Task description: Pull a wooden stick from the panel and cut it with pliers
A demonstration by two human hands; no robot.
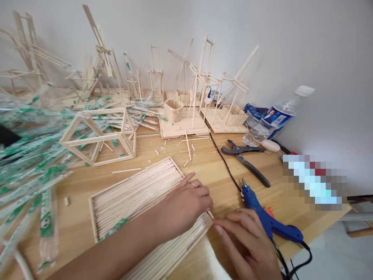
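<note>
A stick panel (pixel 136 194), flat on the wooden surface (pixel 204 163), is partly covered by the left hand (pixel 188 200) and forearm (pixel 131 233); its near end is cut off. Pale sticks are lined up within a thin border. A thin stick (pixel 210 214) is pinched by the right hand (pixel 247 237); the left grip cannot be told, fingertips being hidden.

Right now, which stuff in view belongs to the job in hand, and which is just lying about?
In the job:
stick panel, under the left hand
thin stick, at the right hand
glue gun, probably; unheld
pliers, possibly; unheld

Apparently lying about:
water bottle
plastic wrappers
open stick frame
stick models behind
</note>
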